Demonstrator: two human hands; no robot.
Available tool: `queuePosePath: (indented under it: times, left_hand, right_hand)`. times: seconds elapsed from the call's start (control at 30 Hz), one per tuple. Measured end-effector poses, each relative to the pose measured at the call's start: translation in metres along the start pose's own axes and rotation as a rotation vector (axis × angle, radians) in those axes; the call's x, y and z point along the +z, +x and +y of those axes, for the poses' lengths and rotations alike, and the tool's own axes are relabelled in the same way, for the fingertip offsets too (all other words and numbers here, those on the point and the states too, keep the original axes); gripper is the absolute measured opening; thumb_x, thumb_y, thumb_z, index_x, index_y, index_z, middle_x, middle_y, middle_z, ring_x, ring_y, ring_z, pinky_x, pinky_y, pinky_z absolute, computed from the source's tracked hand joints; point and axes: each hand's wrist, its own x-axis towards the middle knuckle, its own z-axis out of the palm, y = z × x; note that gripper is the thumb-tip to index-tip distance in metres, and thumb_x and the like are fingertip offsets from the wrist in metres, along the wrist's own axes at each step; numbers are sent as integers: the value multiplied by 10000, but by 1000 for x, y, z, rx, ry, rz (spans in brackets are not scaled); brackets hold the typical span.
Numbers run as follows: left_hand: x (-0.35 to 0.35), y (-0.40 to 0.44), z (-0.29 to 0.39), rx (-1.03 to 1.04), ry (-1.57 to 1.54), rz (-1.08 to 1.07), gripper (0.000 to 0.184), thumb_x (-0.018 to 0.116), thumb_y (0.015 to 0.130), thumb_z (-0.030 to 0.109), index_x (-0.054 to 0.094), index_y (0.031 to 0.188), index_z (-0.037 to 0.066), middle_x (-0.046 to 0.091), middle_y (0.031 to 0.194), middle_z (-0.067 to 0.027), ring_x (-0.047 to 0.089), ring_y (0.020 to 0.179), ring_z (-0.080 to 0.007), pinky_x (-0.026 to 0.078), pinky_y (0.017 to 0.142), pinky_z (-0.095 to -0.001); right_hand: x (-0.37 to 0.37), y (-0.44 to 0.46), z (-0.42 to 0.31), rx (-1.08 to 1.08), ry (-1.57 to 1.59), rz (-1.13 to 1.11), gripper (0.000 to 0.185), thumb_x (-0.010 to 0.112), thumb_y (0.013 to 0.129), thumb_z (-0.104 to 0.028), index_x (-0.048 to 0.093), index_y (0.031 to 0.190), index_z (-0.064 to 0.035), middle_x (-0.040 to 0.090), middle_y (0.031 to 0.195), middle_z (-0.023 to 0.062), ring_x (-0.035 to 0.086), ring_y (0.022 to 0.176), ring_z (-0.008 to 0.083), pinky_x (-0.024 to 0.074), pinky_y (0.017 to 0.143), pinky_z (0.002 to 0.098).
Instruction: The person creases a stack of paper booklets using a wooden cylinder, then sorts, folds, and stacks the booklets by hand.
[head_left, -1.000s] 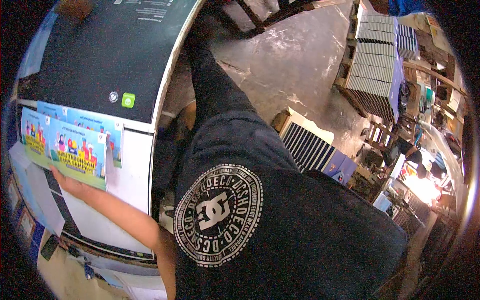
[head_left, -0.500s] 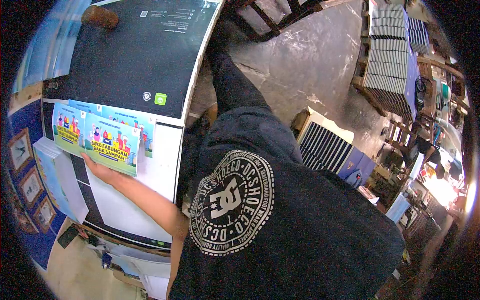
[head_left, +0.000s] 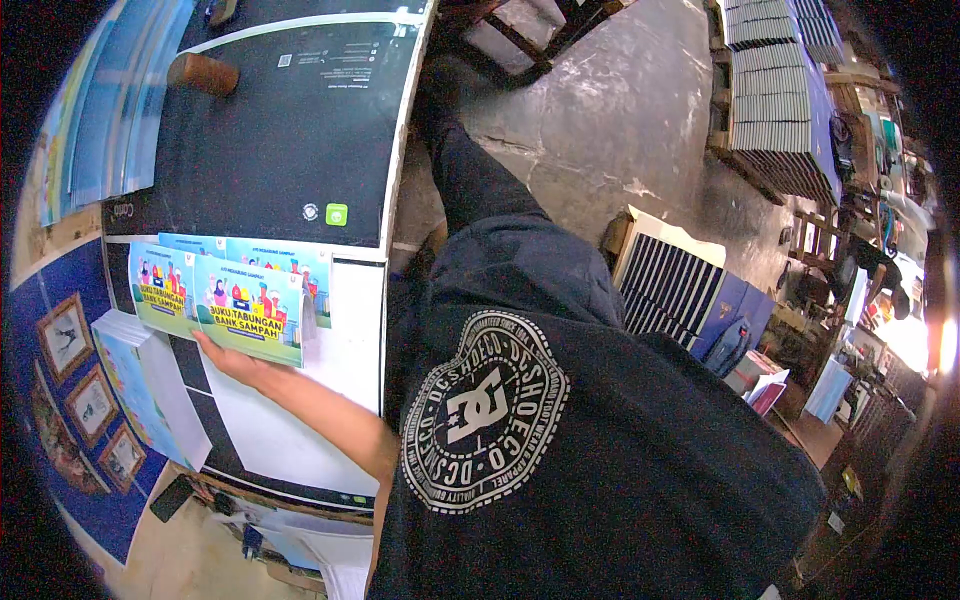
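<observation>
My left hand (head_left: 232,362) is at the lower edge of the blue-and-green printed sheet (head_left: 250,308), which shows two cover pictures side by side. Its fingers are partly hidden at the sheet's edge, and they grip it there. Behind that sheet lies a similar one (head_left: 318,285), largely covered, on the black-and-white work surface (head_left: 290,180). My right hand is out of view. The black shirt (head_left: 640,450) with a round white print fills the middle and lower right.
A brown cylindrical object (head_left: 203,74) rests on the surface. Blue sheets (head_left: 115,110) stand at upper left, and a paper stack (head_left: 150,385) is at left. Framed pictures (head_left: 92,408) sit beyond it. Book stacks (head_left: 780,110) and a box of books (head_left: 670,285) are at right.
The view has shifted, so the surface and sheets appear farther right and more blue sheets show at upper left. My left hand stays at the sheet's lower edge.
</observation>
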Motion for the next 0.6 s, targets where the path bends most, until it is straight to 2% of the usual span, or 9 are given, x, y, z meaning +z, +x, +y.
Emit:
queuePosePath:
  times: [0.07,0.17,0.27,0.4,0.6]
  left_hand:
    - [4,-4,0,52,114,20,582,302,1060,420,316,1527,74,410,1513,-187,470,1337,-366,393,1099,-557]
    - [0,-1,-1,-15,-57,-40,584,299,1062,421,309,1527,67,427,1496,-199,493,1320,-367,423,1079,-558]
    - [1,-2,1,-52,-85,-66,582,299,1064,417,304,1528,65,445,1480,-205,513,1301,-369,446,1062,-548]
    - [-4,-1,-4,23,-13,-70,583,309,1060,423,304,1532,80,448,1484,-192,513,1302,-367,459,1047,-547]
    - [3,-5,-3,-21,-34,-102,621,340,1041,456,299,1533,79,437,1495,-190,513,1300,-377,464,1043,-548]
  right_hand:
    - [0,-1,0,1,14,1,362,562,939,-313,648,1151,-32,665,1020,184,655,938,325,522,803,397]
    - [-5,2,-1,-2,15,13,364,560,941,-317,648,1150,-33,665,1020,179,655,938,322,522,803,396]
    - [-8,5,2,-1,13,24,365,559,944,-322,648,1150,-33,665,1021,175,654,938,318,522,803,394]
    - [-13,-17,20,-5,30,33,368,557,947,-328,647,1149,-34,665,1022,170,653,937,314,522,804,393]
    - [-25,-131,148,268,-49,67,372,554,952,-338,647,1148,-36,665,1023,161,652,937,307,521,804,391]
